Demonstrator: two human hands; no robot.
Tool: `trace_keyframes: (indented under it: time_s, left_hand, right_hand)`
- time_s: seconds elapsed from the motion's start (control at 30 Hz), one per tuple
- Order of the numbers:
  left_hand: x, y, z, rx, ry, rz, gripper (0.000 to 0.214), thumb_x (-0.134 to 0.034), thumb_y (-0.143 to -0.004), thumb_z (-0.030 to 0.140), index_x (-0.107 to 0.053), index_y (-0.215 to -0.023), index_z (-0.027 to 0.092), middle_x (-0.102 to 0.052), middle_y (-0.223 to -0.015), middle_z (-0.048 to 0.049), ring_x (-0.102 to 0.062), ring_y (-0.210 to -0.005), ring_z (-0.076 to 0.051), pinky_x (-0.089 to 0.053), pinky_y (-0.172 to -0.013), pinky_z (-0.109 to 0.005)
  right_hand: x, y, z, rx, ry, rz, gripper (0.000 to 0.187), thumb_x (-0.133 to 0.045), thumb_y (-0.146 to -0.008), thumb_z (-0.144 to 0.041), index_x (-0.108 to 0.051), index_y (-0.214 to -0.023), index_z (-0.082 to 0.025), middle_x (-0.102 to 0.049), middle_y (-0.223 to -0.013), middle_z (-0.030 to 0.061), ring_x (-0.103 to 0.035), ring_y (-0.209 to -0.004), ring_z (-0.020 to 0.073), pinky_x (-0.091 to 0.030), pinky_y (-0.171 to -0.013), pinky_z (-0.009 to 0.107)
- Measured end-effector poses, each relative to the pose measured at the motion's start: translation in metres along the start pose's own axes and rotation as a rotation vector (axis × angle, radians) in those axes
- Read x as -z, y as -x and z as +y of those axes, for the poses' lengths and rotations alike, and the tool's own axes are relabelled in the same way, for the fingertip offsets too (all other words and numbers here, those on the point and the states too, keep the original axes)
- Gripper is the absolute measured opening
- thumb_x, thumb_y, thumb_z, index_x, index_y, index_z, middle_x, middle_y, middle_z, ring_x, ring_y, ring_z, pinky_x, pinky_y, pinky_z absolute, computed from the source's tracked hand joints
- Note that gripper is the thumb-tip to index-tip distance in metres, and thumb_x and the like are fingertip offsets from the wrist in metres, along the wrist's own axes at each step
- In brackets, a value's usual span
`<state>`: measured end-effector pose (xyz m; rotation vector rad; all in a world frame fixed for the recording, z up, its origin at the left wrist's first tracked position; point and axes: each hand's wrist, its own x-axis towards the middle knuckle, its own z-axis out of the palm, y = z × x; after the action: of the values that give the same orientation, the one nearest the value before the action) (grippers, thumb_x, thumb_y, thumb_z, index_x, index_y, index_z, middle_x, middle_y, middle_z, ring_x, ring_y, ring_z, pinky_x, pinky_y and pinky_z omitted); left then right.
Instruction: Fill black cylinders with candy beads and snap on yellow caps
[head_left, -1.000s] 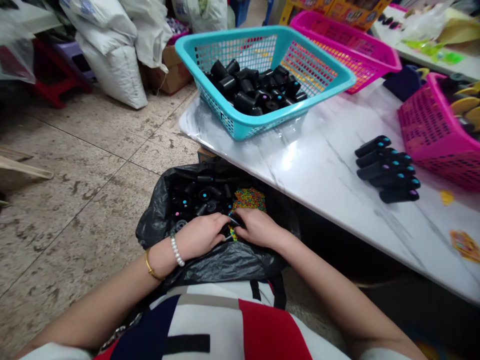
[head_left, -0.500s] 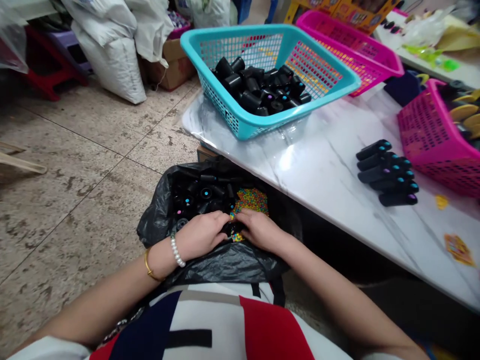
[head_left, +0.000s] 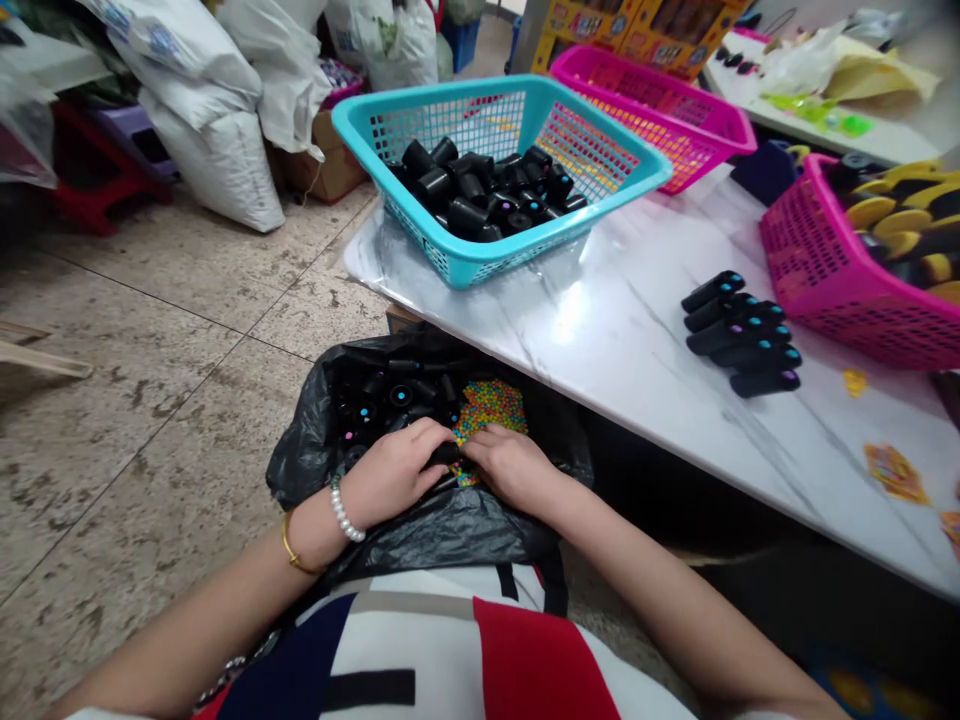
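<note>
Two hands (left (head_left: 390, 472), right (head_left: 511, 466)) seemingly on tube (head_left: 444, 455)

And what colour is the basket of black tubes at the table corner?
Turquoise; the basket shows best in the head view.

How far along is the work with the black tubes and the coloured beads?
Done, it seems: five black tubes lie in a row on the table. In hand: left hand and right hand work on one black piece in the black bag. Left: many loose pieces in the bag and the teal basket.
</note>
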<state>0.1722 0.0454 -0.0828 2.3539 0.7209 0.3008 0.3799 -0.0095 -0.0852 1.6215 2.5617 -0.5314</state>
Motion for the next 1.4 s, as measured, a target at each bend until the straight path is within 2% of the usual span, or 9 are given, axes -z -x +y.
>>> trace_keyframes:
  time_s: [0.2,0.33,0.5,0.63,0.83,1.03,1.23,1.33,1.4]
  left_hand:
    - [-0.002,0.0,-0.001,0.012,-0.081,0.002,0.026,-0.051,-0.087,0.014,-0.052,-0.113,0.017,-0.055,-0.11,-0.0074,-0.056,-0.1,-0.019,-0.049,-0.089,-0.033]
    - [0.002,0.001,-0.001,0.012,0.012,0.052,0.027,-0.053,-0.086,0.013,-0.051,-0.113,0.018,-0.055,-0.11,-0.0067,-0.056,-0.101,-0.017,-0.048,-0.091,-0.031]
    - [0.006,0.003,-0.001,-0.016,0.106,0.115,0.028,-0.055,-0.085,0.012,-0.052,-0.112,0.018,-0.055,-0.112,-0.0063,-0.055,-0.104,-0.016,-0.046,-0.094,-0.03]
    - [0.003,0.002,-0.001,-0.049,0.105,0.07,0.027,-0.054,-0.086,0.013,-0.052,-0.112,0.019,-0.055,-0.113,-0.0071,-0.055,-0.105,-0.017,-0.047,-0.094,-0.032]
    - [-0.002,0.001,0.0,-0.04,0.034,-0.01,0.027,-0.053,-0.086,0.016,-0.052,-0.114,0.019,-0.055,-0.113,-0.0078,-0.055,-0.103,-0.018,-0.049,-0.092,-0.033]
    - [-0.001,0.001,-0.001,-0.03,0.006,-0.045,0.027,-0.052,-0.087,0.017,-0.052,-0.115,0.019,-0.055,-0.113,-0.0076,-0.055,-0.103,-0.019,-0.049,-0.092,-0.033]
    - [-0.003,0.001,0.0,-0.05,0.023,-0.107,0.031,-0.05,-0.086,0.013,-0.05,-0.117,0.02,-0.054,-0.115,-0.0074,-0.054,-0.105,-0.019,-0.048,-0.094,-0.034]
    - [-0.005,0.002,0.001,-0.065,0.032,-0.162,0.034,-0.047,-0.086,0.011,-0.049,-0.119,0.021,-0.054,-0.115,-0.0073,-0.055,-0.106,-0.02,-0.048,-0.094,-0.035]
    - [-0.006,0.003,0.001,-0.063,0.05,-0.169,0.037,-0.045,-0.086,0.01,-0.047,-0.121,0.022,-0.055,-0.116,-0.0075,-0.055,-0.107,-0.02,-0.047,-0.095,-0.036]
  right_hand:
    - [0.001,-0.006,-0.004,0.051,0.061,-0.013,0.023,-0.046,-0.091,-0.014,-0.062,-0.107,-0.016,-0.062,-0.097,0.0104,-0.055,-0.09,0.0233,-0.046,-0.074,0.032]
    - [0.004,0.001,0.0,0.083,-0.285,0.039,0.026,-0.054,-0.081,-0.006,-0.061,-0.103,-0.017,-0.063,-0.101,0.0072,-0.058,-0.094,0.0193,-0.046,-0.083,0.029]
    - [0.01,0.029,0.011,-0.116,-0.656,0.239,0.03,-0.059,-0.079,-0.01,-0.059,-0.107,-0.021,-0.063,-0.099,0.003,-0.06,-0.083,0.0142,-0.048,-0.075,0.026]
    - [0.016,0.044,0.012,-0.164,-0.606,0.296,0.028,-0.058,-0.078,-0.009,-0.06,-0.103,-0.021,-0.062,-0.098,0.0031,-0.059,-0.081,0.0144,-0.048,-0.074,0.027]
    - [0.024,0.053,0.012,-0.21,-0.379,0.337,0.031,-0.053,-0.079,-0.005,-0.06,-0.105,-0.021,-0.059,-0.106,0.0072,-0.056,-0.102,0.0208,-0.046,-0.092,0.037]
    - [0.021,0.06,0.012,-0.243,-0.709,0.386,0.029,-0.058,-0.079,-0.01,-0.06,-0.106,-0.022,-0.062,-0.103,0.0044,-0.06,-0.093,0.0177,-0.05,-0.084,0.033]
    - [0.031,0.069,-0.006,-0.27,-0.985,0.534,0.036,-0.062,-0.081,-0.018,-0.058,-0.116,-0.023,-0.061,-0.107,0.0057,-0.062,-0.091,0.0162,-0.053,-0.081,0.03]
    - [0.047,0.083,-0.01,-0.293,-0.903,0.643,0.029,-0.064,-0.081,-0.02,-0.06,-0.11,-0.023,-0.063,-0.104,0.0059,-0.063,-0.092,0.018,-0.053,-0.082,0.031]
    - [0.057,0.095,-0.005,-0.411,-0.717,0.815,0.03,-0.066,-0.079,-0.023,-0.06,-0.108,-0.023,-0.065,-0.1,0.0048,-0.063,-0.086,0.0175,-0.052,-0.08,0.032]
